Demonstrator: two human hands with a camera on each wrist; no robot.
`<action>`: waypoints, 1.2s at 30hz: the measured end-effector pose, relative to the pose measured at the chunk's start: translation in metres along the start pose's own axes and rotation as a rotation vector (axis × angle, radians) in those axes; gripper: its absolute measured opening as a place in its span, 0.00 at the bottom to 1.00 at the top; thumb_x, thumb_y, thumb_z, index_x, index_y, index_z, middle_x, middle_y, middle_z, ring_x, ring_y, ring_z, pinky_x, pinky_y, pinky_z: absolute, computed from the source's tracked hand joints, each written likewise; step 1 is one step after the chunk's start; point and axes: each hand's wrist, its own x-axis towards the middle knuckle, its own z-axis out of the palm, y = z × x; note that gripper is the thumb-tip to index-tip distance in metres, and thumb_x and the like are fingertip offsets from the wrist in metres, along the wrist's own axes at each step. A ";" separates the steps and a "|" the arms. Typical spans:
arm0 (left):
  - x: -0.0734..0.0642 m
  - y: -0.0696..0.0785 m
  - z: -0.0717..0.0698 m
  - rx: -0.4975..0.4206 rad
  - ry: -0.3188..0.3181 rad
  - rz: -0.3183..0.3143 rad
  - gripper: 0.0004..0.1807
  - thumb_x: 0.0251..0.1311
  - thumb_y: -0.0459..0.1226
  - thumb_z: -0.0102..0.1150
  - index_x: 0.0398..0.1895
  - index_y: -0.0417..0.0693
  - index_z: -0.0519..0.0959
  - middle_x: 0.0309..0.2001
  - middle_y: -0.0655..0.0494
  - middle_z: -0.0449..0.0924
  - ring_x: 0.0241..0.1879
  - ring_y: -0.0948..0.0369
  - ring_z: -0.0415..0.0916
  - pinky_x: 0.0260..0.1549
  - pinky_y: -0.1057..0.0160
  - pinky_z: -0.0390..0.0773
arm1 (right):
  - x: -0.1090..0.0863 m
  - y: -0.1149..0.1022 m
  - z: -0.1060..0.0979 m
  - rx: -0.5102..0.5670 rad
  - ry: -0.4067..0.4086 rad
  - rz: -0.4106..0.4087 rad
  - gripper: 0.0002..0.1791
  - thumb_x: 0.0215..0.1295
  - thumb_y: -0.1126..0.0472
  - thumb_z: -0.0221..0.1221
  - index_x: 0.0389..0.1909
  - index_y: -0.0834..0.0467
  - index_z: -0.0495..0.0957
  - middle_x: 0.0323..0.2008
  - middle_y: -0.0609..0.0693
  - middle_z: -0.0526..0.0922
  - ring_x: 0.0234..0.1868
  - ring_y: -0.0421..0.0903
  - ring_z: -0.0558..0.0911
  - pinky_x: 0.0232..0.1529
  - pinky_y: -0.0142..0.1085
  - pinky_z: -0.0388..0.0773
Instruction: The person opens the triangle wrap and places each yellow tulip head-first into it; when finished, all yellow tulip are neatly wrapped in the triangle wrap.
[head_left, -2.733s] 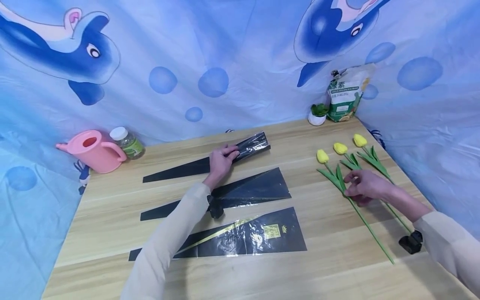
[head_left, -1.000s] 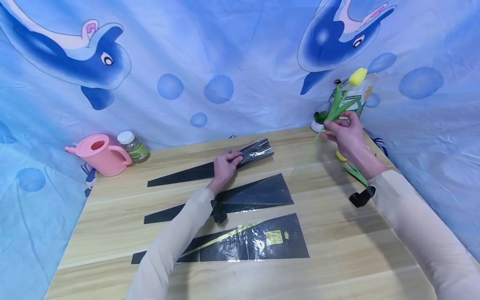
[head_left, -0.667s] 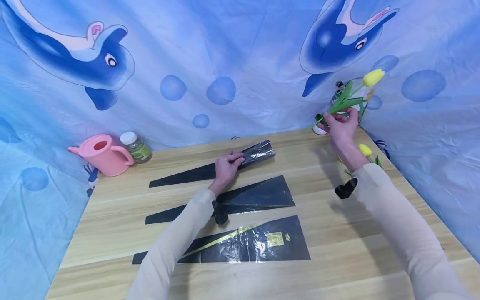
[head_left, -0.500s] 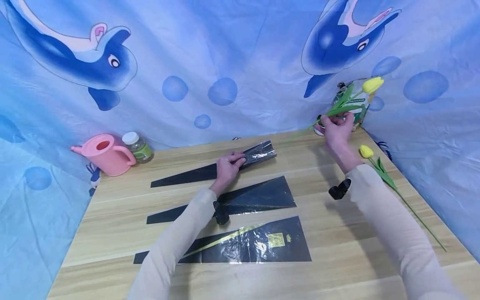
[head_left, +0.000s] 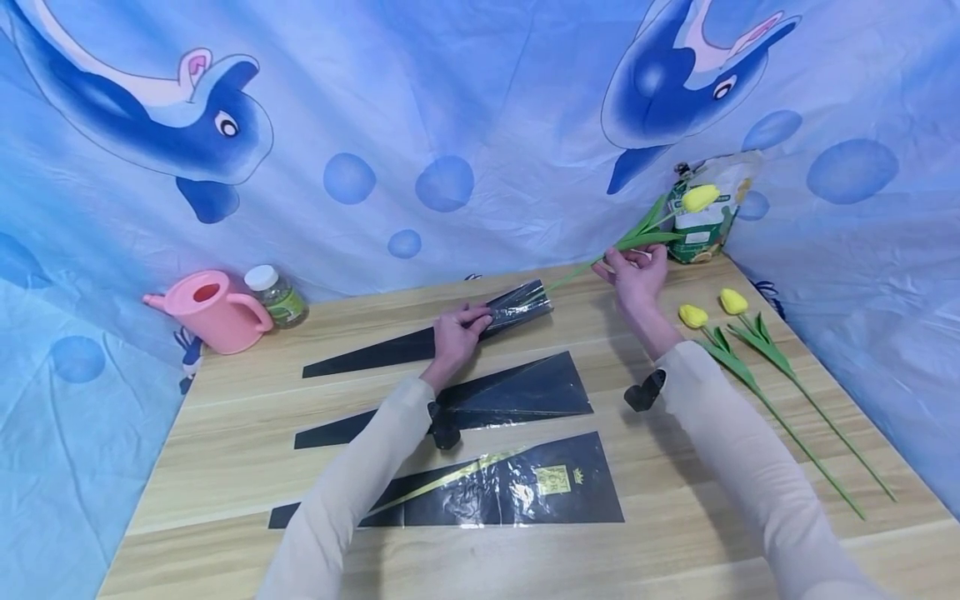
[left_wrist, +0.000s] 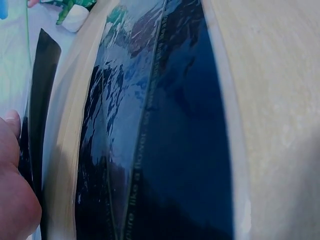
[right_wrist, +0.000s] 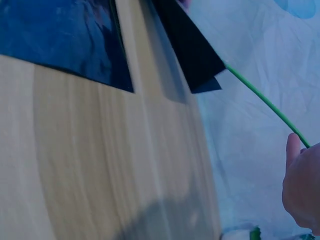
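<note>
Holding the yellow tulip by its stem in the right hand, grip closed; lower stem at the black sleeve's mouth. Left hand pinches that black sleeve over the tabletop. Probably insertion step; next move needs stem aligned, pushed deeper.

The tapered black sleeves look like glossy plastic film; the green-stemmed yellow tulips, smooth plastic; the rounded pink watering can, satiny plastic; the pale tabletop, grained wood; the blue dolphin-printed backdrop, wrinkled cloth.
</note>
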 end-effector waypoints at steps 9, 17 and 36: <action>-0.002 0.002 0.000 0.005 0.008 0.013 0.07 0.59 0.32 0.70 0.40 0.40 0.89 0.49 0.46 0.85 0.63 0.41 0.71 0.65 0.54 0.68 | -0.006 0.023 -0.002 -0.079 -0.007 0.001 0.19 0.61 0.80 0.61 0.41 0.60 0.62 0.34 0.57 0.72 0.31 0.49 0.83 0.33 0.37 0.86; -0.001 0.001 0.002 -0.006 0.003 -0.006 0.07 0.59 0.32 0.70 0.40 0.41 0.89 0.50 0.47 0.85 0.64 0.42 0.70 0.66 0.55 0.67 | -0.008 0.033 0.000 -0.138 0.004 -0.007 0.19 0.60 0.80 0.61 0.40 0.60 0.64 0.36 0.56 0.73 0.29 0.46 0.82 0.34 0.35 0.86; -0.002 -0.001 0.006 -0.005 0.020 -0.002 0.06 0.58 0.31 0.71 0.39 0.41 0.89 0.49 0.46 0.85 0.64 0.42 0.70 0.67 0.55 0.66 | -0.020 0.056 -0.005 -0.280 -0.040 -0.013 0.33 0.60 0.78 0.64 0.61 0.63 0.59 0.39 0.55 0.75 0.32 0.43 0.82 0.31 0.33 0.85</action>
